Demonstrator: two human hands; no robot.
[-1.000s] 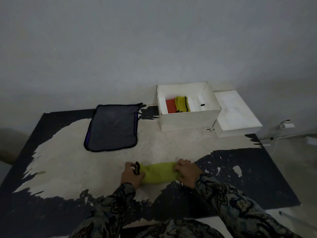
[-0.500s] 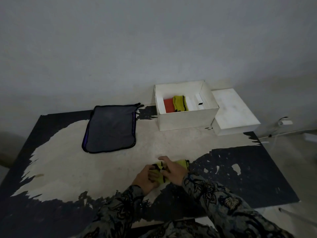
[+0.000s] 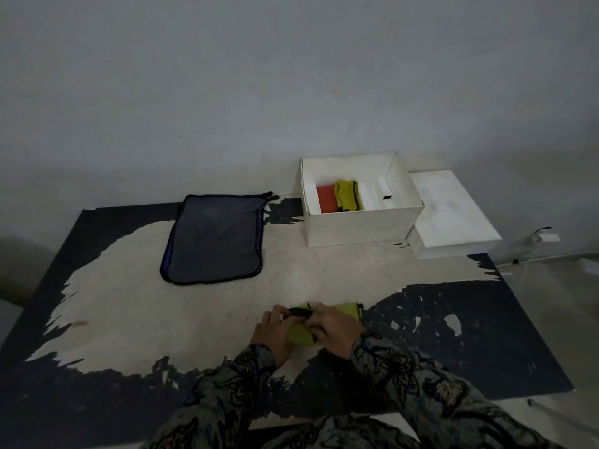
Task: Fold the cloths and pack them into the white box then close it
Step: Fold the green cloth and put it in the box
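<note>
Hands drawn together since earlier; left hand (image 3: 275,332), right hand (image 3: 337,332) fingers clamped on yellow-green cloth (image 3: 299,332).

yellow-green cloth (image 3: 327,322) now a short wad, both hands' grip close together mid-fold

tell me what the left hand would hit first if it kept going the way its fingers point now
The left hand points up and to the right, so it would likely meet the right hand first, over the yellow-green cloth that both hold. The two hands look nearly touching already, though depth is hard to judge.
</note>
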